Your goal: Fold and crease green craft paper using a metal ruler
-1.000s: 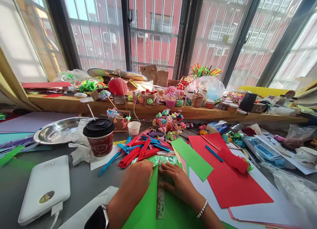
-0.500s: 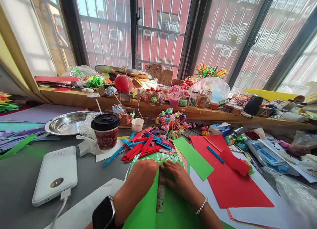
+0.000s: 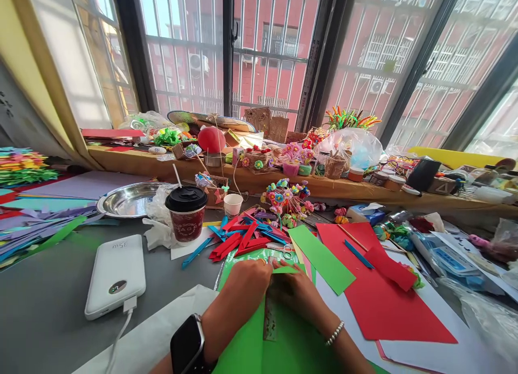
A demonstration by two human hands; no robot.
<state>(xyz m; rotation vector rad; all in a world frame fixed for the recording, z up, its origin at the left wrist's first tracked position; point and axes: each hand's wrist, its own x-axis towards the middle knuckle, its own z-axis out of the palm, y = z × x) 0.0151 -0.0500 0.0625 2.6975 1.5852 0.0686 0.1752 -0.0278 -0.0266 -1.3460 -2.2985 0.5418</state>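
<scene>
Green sheet (image 3: 291,347): lower centre of frame, flat on the bench (image 3: 48,309). Its far edge may crease crooked if your ruler (image 3: 270,321) slips. Matte, thin card.
Ruler: narrow, stiff, slick strip.
Left hand (image 3: 247,281), right hand (image 3: 298,292): your fingers are pinched narrow on that edge.

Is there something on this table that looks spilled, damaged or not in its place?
Nothing is spilled or broken: the lidded cup stands upright. Only the red and blue paper strips lie in a loose, crossed heap just beyond the left hand and right hand on the green sheet.
</scene>
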